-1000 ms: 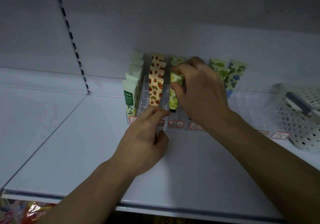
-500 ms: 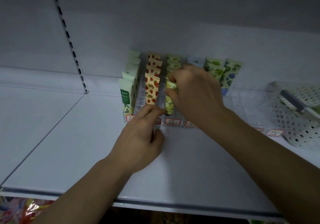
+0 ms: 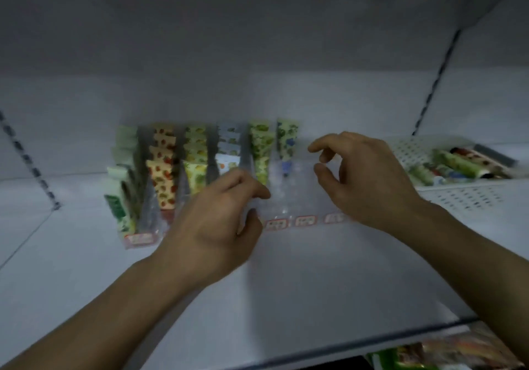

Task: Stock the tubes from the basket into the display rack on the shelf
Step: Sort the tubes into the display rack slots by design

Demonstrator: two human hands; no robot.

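A clear display rack [image 3: 289, 195] stands at the back of the white shelf, with red price tags along its front. Its lanes hold upright tubes: green-white [image 3: 120, 197], strawberry print [image 3: 163, 180], lemon print [image 3: 196, 175], pale blue [image 3: 229, 146], green fruit [image 3: 262, 146] and blue flower [image 3: 286, 140]. My left hand [image 3: 217, 220] rests against the rack's front, fingers loosely curled, holding no tube. My right hand [image 3: 363, 180] hovers empty over the rack's bare right lanes, fingers relaxed. A white perforated basket [image 3: 458, 200] at the right holds several lying tubes [image 3: 458, 166].
Slotted uprights run up the back wall at the left [image 3: 28, 163] and the right [image 3: 435, 83]. The shelf's front edge [image 3: 372, 341] crosses the bottom. Coloured packets [image 3: 458, 352] lie on the level below at the lower right.
My right hand let go of the lemon-print tube, which now stands in its lane, and moved right. My left hand slid right along the rack's front. The view swung right and shows the basket's tubes.
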